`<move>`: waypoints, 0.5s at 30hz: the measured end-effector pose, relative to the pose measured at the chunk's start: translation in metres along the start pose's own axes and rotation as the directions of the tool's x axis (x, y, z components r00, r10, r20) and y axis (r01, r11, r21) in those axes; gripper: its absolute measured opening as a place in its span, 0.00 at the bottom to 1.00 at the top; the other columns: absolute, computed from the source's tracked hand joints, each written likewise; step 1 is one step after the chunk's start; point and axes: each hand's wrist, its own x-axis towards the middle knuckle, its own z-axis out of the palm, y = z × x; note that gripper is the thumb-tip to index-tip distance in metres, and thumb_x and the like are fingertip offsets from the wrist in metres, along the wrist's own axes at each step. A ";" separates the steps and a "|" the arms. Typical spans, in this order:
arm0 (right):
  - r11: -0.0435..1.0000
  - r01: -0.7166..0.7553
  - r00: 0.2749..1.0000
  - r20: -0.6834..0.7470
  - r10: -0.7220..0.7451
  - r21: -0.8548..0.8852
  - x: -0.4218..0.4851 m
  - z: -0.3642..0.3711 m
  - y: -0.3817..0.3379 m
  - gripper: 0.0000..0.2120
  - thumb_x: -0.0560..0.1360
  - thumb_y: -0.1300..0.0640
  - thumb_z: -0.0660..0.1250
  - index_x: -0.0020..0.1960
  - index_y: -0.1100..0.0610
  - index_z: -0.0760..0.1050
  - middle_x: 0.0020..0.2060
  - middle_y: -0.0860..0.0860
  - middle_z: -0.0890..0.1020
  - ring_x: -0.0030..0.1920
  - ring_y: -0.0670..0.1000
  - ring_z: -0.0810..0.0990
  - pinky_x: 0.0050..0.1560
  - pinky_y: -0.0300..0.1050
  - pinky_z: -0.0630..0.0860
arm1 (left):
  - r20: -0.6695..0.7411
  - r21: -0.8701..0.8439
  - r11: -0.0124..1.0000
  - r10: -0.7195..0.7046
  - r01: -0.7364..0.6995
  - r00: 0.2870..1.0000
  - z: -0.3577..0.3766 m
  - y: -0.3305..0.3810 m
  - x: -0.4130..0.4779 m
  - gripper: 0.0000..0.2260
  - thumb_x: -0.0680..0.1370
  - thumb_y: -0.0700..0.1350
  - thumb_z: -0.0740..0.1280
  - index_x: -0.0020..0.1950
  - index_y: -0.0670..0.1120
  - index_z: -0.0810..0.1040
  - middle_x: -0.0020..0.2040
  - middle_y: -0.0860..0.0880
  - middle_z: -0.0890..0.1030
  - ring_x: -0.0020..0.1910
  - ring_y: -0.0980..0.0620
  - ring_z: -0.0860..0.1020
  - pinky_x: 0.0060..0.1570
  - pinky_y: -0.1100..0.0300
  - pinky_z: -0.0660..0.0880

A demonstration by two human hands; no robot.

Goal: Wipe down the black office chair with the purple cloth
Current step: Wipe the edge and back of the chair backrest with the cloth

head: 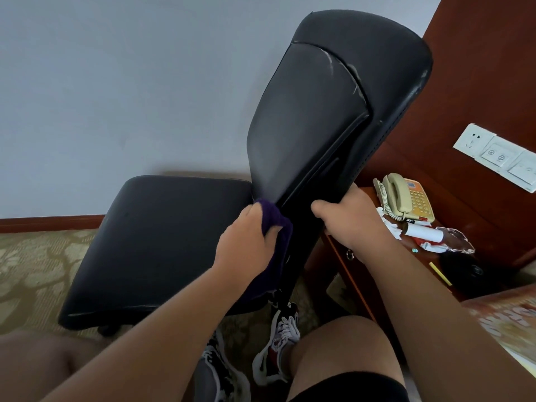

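Black office chair (333, 111): seat to the left, backrest tilted up and to the right, its far edge just beside the wooden counter (342, 265). Upholstery is cracked and flaking along the top seam and right rim.

Purple cloth (275, 221): bunched against the bottom of the backrest, where it meets the seat. A tail hangs down behind the seat edge.

Left hand (246, 242): fingers (272, 230) clenched round the cloth, pressing it to the chair. Right hand (351, 219): grasping the lower rear edge of the backrest, thumb on the near side, bracing it.

On the counter: phone (406, 198), white tube (425, 232), wrappers.

Risks, my read:
- A hard wipe stroke could roll or swivel the chair if the right hand's grip slackens. The backrest then knocks the counter and its clutter.
- Rubbing the cracked seam likely lifts more flakes.
- The hanging tail could snag under the seat. I can't see what's down there.
- Most of the backrest and seat looks not yet wiped.
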 end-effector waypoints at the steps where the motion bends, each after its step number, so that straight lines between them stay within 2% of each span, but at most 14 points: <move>1: 1.000 0.000 1.000 0.003 0.000 -0.001 0.000 0.000 0.000 0.12 0.74 0.58 0.70 0.55 0.53 0.72 0.42 0.47 0.79 0.40 0.47 0.79 0.30 0.34 0.69 | 0.024 0.008 0.999 -0.044 0.043 0.999 0.004 -0.006 -0.005 0.06 0.81 0.53 0.66 0.51 0.53 0.70 0.49 0.55 0.75 0.45 0.50 0.78 0.45 0.49 0.78; 4: 1.000 -0.009 1.000 0.006 0.009 0.012 -0.001 0.000 -0.001 0.11 0.74 0.59 0.70 0.55 0.54 0.72 0.40 0.48 0.79 0.39 0.47 0.79 0.29 0.32 0.69 | 0.127 0.074 0.982 -0.183 0.175 0.975 0.015 -0.026 -0.022 0.08 0.81 0.52 0.66 0.48 0.55 0.67 0.46 0.57 0.74 0.44 0.53 0.77 0.42 0.55 0.76; 7: 1.000 -0.013 1.000 0.003 0.013 0.018 0.000 0.000 0.000 0.12 0.74 0.59 0.70 0.55 0.54 0.73 0.40 0.48 0.79 0.39 0.47 0.79 0.28 0.32 0.69 | 0.173 0.096 0.966 -0.254 0.241 0.951 0.024 -0.036 -0.031 0.06 0.81 0.51 0.66 0.48 0.54 0.70 0.46 0.56 0.77 0.41 0.57 0.76 0.42 0.55 0.79; 12: 0.999 -0.014 1.000 -0.005 0.014 0.030 -0.001 0.000 0.000 0.12 0.75 0.59 0.70 0.57 0.53 0.72 0.42 0.45 0.79 0.41 0.43 0.78 0.25 0.27 0.67 | 0.090 0.031 0.973 -0.230 0.228 0.969 0.020 -0.023 -0.021 0.08 0.79 0.52 0.68 0.46 0.51 0.72 0.42 0.56 0.76 0.38 0.58 0.77 0.39 0.54 0.79; 15: 0.999 -0.014 1.000 -0.010 0.014 0.034 -0.001 0.001 -0.001 0.13 0.75 0.59 0.69 0.58 0.53 0.73 0.44 0.45 0.79 0.42 0.42 0.78 0.28 0.30 0.68 | 0.044 0.022 0.985 -0.175 0.174 0.984 0.010 -0.012 -0.010 0.09 0.78 0.53 0.69 0.46 0.51 0.71 0.43 0.56 0.76 0.39 0.55 0.77 0.40 0.52 0.79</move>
